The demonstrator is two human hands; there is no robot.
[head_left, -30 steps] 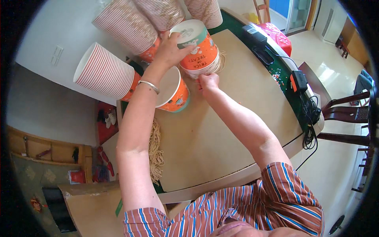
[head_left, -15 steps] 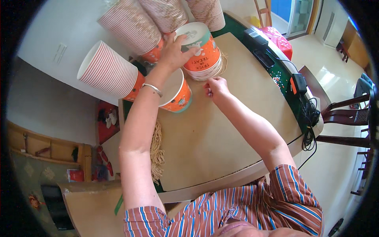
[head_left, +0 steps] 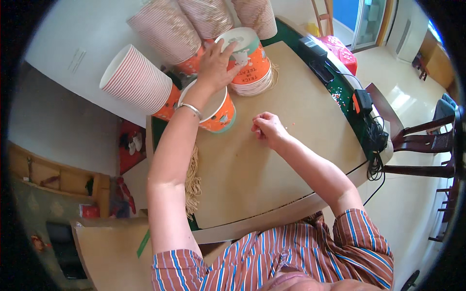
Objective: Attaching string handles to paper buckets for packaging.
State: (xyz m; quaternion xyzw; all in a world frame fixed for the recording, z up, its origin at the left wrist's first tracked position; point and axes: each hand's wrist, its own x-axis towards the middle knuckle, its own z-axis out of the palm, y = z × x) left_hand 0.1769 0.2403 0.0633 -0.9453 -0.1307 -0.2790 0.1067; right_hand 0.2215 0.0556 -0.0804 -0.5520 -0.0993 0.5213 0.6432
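My left hand (head_left: 215, 70) reaches over with fingers spread, its fingertips against the side and top of an upside-down stack of orange paper buckets (head_left: 251, 68) with pale bottoms. Under that wrist stands a single upright orange paper bucket (head_left: 224, 114) with a white inside, partly hidden by my forearm. My right hand (head_left: 269, 130) is above the tan board, its fingers curled together. Whatever they hold, if anything, is hidden. Thin beige cord (head_left: 275, 75) sticks out beside the bucket stack.
Nested striped buckets (head_left: 138, 80) lean at the left, with wrapped stacks (head_left: 167, 31) behind. A bundle of beige cords (head_left: 192, 186) lies along the left edge of the board (head_left: 291, 165). To the right are small beads (head_left: 338, 98), a black adapter (head_left: 365, 101) and tangled cables (head_left: 377, 140).
My right hand has drawn back from the foot of the bucket stack, toward me and slightly right. A few small specks now show on the board beside it. My left hand stays at the stack.
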